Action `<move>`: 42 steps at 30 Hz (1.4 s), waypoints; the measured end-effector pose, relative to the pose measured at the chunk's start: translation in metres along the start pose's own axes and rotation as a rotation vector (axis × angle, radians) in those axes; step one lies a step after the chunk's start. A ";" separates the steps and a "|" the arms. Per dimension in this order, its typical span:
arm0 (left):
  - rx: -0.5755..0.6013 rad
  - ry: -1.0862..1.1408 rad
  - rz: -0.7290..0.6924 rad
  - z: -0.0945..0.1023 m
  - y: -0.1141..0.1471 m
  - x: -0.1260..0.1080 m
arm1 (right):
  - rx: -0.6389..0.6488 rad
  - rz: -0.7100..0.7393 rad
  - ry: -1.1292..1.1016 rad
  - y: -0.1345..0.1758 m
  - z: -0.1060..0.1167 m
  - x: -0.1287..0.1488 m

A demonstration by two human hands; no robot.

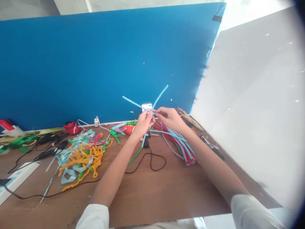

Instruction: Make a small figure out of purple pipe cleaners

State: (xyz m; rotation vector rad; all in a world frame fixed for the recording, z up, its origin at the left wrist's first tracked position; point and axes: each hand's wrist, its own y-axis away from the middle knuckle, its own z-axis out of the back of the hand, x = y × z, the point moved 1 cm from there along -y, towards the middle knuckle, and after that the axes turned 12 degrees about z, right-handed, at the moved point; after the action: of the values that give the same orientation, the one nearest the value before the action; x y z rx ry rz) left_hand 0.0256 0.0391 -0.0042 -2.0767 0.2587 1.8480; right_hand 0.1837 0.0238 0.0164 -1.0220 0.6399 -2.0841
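Light blue pipe cleaners (160,97) cross one another between my hands, with two ends sticking up in a V and another end hanging below. My left hand (144,122) pinches them near the crossing. Close beside it, the fingers of my right hand (169,118) are closed on the same pipe cleaners just right of the crossing. Both hands are raised above the table. Behind them a phone (147,107) with a lit screen stands upright, partly covered by the fingers. Under my right forearm lies a bundle of pipe cleaners (178,143) in red, purple, blue and green.
Yellow twisted pipe cleaners (88,157) and pale blue ribbon (69,175) are heaped on the brown table (152,197) at left. A white power strip (17,179) sits at the left edge. A black cable (152,154) loops across the middle. A blue partition (107,63) rises behind.
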 end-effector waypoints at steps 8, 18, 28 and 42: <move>-0.112 0.012 -0.049 0.006 -0.004 0.003 | -0.063 -0.027 0.064 -0.001 -0.001 -0.004; -0.161 -0.099 -0.080 0.007 -0.007 0.011 | -0.127 0.000 -0.010 0.000 -0.005 -0.005; -0.270 -0.116 -0.137 0.011 -0.006 0.011 | -0.109 0.064 0.003 -0.001 -0.015 -0.005; -0.185 -0.035 -0.084 0.016 -0.009 0.007 | -0.151 0.067 0.001 0.000 -0.017 -0.007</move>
State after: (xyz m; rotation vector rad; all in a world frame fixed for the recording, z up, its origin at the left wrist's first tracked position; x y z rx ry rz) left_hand 0.0156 0.0540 -0.0113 -2.1365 -0.0101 1.9196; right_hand 0.1730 0.0306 0.0036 -1.0681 0.8319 -2.0020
